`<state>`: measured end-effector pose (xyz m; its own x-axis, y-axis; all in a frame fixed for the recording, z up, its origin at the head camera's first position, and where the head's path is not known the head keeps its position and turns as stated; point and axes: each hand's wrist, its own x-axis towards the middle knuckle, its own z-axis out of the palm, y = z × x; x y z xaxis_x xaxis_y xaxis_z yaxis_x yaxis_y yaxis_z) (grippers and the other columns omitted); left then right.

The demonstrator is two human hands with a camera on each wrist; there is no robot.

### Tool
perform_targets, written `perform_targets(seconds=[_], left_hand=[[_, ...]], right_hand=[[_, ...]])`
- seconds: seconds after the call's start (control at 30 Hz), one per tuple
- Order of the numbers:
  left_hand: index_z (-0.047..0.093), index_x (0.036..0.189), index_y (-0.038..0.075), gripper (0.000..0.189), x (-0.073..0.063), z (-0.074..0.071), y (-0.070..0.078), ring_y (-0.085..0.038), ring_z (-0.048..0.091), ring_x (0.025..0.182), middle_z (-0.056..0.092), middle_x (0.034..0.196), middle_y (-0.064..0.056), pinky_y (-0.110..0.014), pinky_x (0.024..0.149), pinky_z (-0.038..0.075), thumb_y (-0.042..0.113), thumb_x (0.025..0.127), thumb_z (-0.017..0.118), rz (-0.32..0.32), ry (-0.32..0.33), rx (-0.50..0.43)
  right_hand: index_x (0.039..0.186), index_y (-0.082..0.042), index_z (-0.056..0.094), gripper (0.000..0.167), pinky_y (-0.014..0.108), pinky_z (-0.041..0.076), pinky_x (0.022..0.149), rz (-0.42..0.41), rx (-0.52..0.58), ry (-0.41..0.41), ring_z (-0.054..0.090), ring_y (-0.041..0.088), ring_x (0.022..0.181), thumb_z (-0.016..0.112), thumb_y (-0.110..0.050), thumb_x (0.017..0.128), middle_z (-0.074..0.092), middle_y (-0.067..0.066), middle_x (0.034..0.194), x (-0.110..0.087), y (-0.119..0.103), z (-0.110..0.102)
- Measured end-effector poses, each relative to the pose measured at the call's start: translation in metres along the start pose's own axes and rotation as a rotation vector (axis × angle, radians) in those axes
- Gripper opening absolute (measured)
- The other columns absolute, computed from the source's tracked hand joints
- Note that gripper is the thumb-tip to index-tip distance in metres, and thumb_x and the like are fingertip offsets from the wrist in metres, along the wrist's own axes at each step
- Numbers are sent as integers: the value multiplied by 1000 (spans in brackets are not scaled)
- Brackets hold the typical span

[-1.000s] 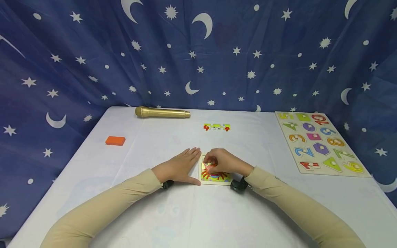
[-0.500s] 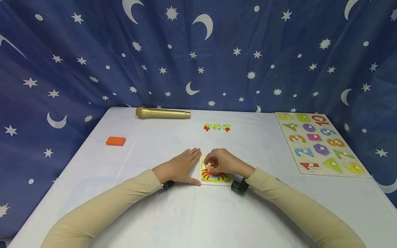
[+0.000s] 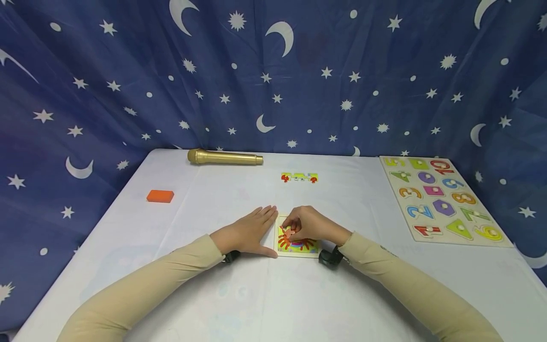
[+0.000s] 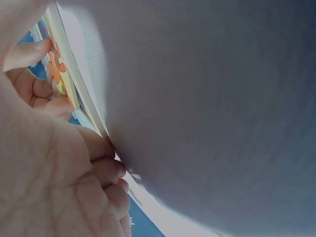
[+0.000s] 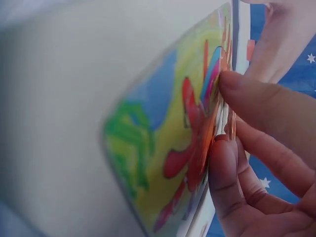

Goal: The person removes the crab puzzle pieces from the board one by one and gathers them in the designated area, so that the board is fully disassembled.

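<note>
A small square jigsaw puzzle [image 3: 309, 247] with a red crab picture and a pale wooden frame lies before me. My right hand [image 3: 315, 225] is over its upper part and pinches an orange jigsaw piece [image 3: 288, 232] between thumb and fingers. In the right wrist view, the fingertips [image 5: 229, 81] are right at the raised orange part of the picture [image 5: 203, 143]. My left hand [image 3: 249, 232] lies spread on the table, its index finger and thumb along the frame's left edge. The left wrist view shows that hand's palm [image 4: 54, 163] beside the frame.
Behind the puzzle lies a short row of pieces [image 3: 299, 177] with red claws. A gold microphone [image 3: 226, 157] is at the back left, and an orange block [image 3: 160, 196] at the left. A number-and-shape board [image 3: 444, 202] lies at the right. A starry blue curtain [image 3: 273, 80] hangs behind.
The right fingertips and the orange piece have shifted slightly toward me over the puzzle. The left hand has stayed in place at the frame.
</note>
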<state>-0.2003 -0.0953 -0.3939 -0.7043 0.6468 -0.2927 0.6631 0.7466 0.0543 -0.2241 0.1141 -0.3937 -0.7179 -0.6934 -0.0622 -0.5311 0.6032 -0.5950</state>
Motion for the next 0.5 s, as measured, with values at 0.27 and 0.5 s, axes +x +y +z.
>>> perform_targets(seconds=[0.27,0.5], left_hand=[[13,150,2,109,1,1,0,-24,9,148,11,159,-12,-36,121,11,76,78,48,-8,-14,19],[12,150,2,110,2,2,-1,-24,8,148,11,159,-12,-37,121,11,76,78,48,-10,-21,21]], right_hand=[[98,-1,71,28,18,52,64,58,67,119,58,8,68,80,-11,73,69,7,84,5,11,-21],[94,1,71,25,24,56,70,122,103,227,63,13,73,80,-5,71,71,13,91,41,41,-44]])
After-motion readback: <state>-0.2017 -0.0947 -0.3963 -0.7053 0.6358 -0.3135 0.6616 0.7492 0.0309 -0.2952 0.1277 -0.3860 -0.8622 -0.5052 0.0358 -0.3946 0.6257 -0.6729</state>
